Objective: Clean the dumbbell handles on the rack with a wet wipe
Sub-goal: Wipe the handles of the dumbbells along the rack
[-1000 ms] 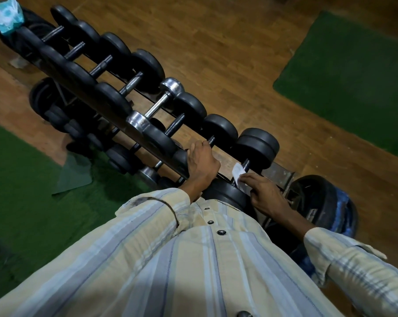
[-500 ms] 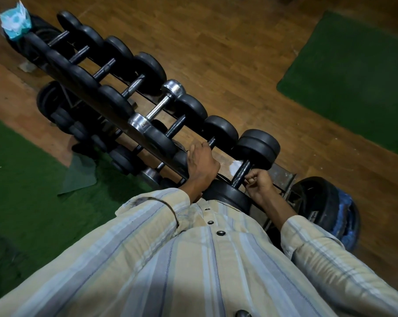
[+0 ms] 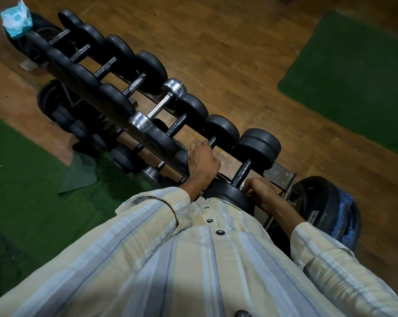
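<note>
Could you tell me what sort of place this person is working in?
Most likely a gym: a long rack loaded with black dumbbells, a stack of weight plates beside it, and green turf mats on a wooden floor.

Dumbbell heads are crowding both rails of the rack (image 3: 282,173), leaving only narrow gaps over each bar. The left hand (image 3: 202,161) is covering one bar; the right hand (image 3: 259,191) is blocking the end handle (image 3: 242,170). Wooden floor (image 3: 227,53) beyond is lying open.
</note>
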### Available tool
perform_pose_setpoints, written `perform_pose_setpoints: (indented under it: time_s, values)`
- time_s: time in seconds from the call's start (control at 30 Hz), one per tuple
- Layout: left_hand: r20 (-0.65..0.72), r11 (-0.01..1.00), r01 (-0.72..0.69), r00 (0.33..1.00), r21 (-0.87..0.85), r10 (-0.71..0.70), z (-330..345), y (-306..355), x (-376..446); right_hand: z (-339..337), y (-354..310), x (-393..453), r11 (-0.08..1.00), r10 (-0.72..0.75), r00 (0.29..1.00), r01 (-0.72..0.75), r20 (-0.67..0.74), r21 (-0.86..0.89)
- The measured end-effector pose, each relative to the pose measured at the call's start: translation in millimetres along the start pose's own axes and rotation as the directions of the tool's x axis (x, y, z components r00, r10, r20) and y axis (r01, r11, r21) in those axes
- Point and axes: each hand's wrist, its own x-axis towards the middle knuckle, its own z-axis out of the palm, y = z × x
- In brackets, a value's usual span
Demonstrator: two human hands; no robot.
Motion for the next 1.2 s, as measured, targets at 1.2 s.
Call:
perform_pose_setpoints:
  time_s: [1.2]
  values:
    - [0.015, 0.999, -0.048, 0.999, -0.016, 0.048, -6.9, -5.4, -3.6, -18.3, -22.1, 14.0, -0.080, -0.443, 0.609, 0.704, 0.658, -0.706]
